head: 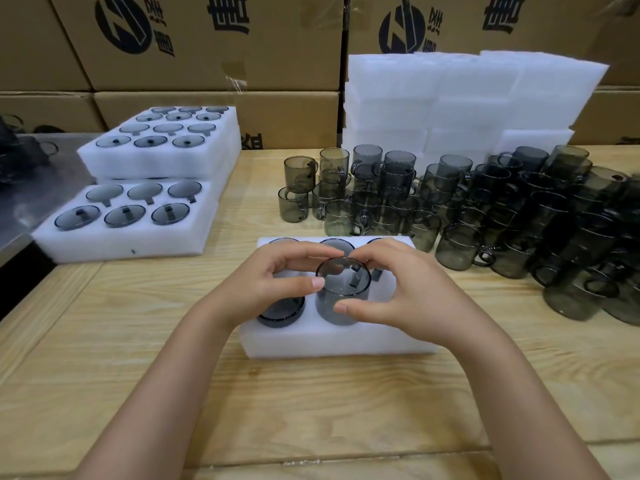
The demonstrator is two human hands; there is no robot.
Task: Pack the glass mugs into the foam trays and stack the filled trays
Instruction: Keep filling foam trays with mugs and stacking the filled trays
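A white foam tray [332,341] lies on the wooden table in front of me. A smoky glass mug [341,292] stands partly sunk in its front middle hole. My left hand [273,285] grips the mug's rim from the left, thumb near the front. My right hand [398,296] holds it from the right, thumb on its side. Another mug [282,311] sits seated in the front left hole, and mugs fill the back row under my fingers. Many loose mugs [450,209] stand stacked behind and to the right.
Filled foam trays [138,209] are stacked at the left, with more behind. A pile of foam trays [467,98] stands at the back right. Cardboard boxes [207,46] wall off the back. A metal surface [34,188] lies at far left.
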